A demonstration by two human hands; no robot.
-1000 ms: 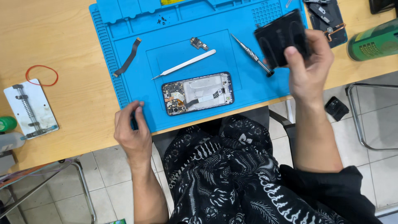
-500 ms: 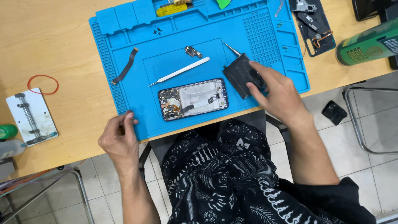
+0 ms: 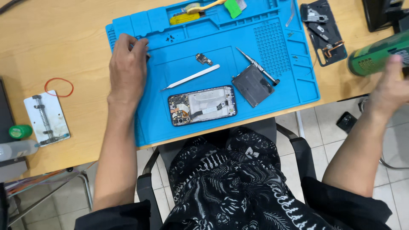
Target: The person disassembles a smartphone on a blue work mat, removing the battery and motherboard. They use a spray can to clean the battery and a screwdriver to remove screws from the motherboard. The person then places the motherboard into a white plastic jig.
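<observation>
Left hand (image 3: 127, 68) flat on the blue work mat (image 3: 272, 76), palm down at the mat's upper left, fingers together and curled a little at the tips, pressing on the mat beside a small dark strip barely peeking out from under the fingertips; whether anything is pinched there, impossible to tell. Right hand (image 3: 391, 87) well off the mat's right edge, blurred, reaching up against the green cylindrical tool (image 3: 375, 53) lying on the wooden table (image 3: 55, 38); fingers touching its near end, grip unclear through the blur.

At the mat's centre, close to its near edge: an opened phone (image 3: 203, 104), back off, boards and flex cables showing. Just right of the phone, still on the mat, a dark rectangular back panel (image 3: 252, 85) lying tilted, with a slim screwdriver (image 3: 257, 66) touching its upper corner. Above the phone, silver tweezers (image 3: 190, 78) lying slantwise, and a tiny circuit piece (image 3: 204, 59) just beyond them. Along the mat's far edge, a yellow brush (image 3: 204, 7) and a green scrap (image 3: 232, 7) in the tray slots.

Left of the mat, on bare wood: a red rubber band (image 3: 59, 87), touching a white clamp plate (image 3: 46, 117). Right of the mat's far corner, a black tray of phone parts (image 3: 322, 32).
</observation>
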